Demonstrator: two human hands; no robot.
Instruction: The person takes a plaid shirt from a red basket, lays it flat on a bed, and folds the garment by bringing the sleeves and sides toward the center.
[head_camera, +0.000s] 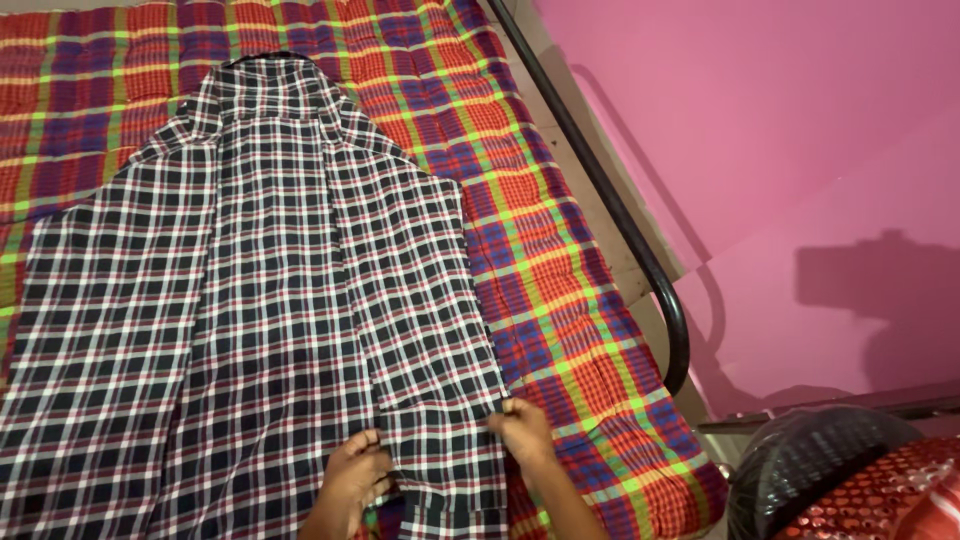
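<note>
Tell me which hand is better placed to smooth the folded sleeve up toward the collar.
Probably the right hand: it pinches the checked shirt at the sleeve's outer edge; the left hand sits lower, on the inner edge.

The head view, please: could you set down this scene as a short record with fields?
surface: mattress with red, green and purple checks
garment: dark plaid shirt spread flat, collar at the far end
left hand: pinching the folded sleeve's near end
right hand: gripping the same fold's right edge
surroundings: black bed frame, pink wall
</note>
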